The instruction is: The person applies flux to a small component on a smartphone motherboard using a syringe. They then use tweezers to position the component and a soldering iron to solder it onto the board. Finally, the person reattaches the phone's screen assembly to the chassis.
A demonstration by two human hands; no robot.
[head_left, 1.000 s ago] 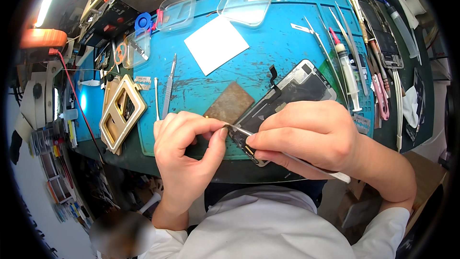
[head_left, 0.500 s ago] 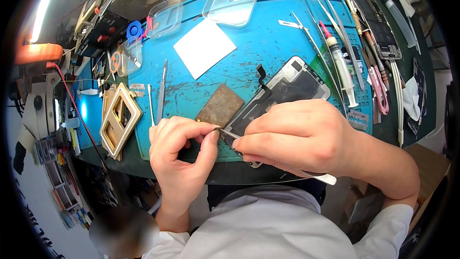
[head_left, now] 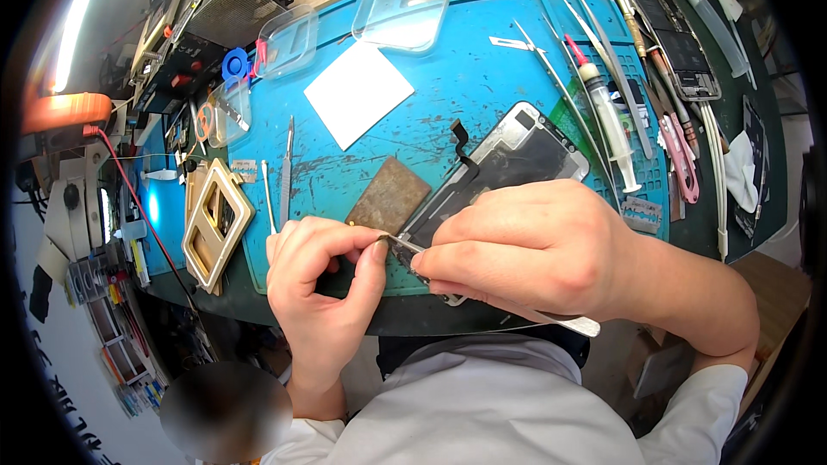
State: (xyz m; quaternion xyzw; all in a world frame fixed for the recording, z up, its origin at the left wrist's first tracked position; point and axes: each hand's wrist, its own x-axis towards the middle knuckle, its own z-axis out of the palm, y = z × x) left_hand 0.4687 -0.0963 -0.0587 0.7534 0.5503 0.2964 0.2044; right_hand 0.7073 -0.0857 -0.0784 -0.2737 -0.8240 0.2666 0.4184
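Observation:
My left hand (head_left: 320, 288) is closed in a pinch, thumb against forefinger, on a small dark piece (head_left: 382, 238); its exact kind is too small to tell. Wrapped round metal tweezers (head_left: 579, 324), my right hand (head_left: 538, 250) brings their tips to that piece, and the wide end sticks out below my palm. Under and beyond my right hand lies a phone screen assembly (head_left: 519, 164), back side up, partly hidden. A black flex cable (head_left: 463, 145) bends up from its far edge. Beside it rests a brownish flat plate (head_left: 388, 195).
On the blue mat (head_left: 284, 90) are a white square sheet (head_left: 358, 95), clear plastic boxes (head_left: 401, 13) and a scalpel (head_left: 287, 172). A gold-coloured frame (head_left: 218, 226) lies left. Several tweezers, a syringe (head_left: 610, 120), a pink knife (head_left: 679, 155) and an opened phone (head_left: 672, 34) crowd the right.
The view has shifted slightly, so the things on the mat sit a little more to the left. Both hands keep their grip, with the tweezer tips still at the small dark piece.

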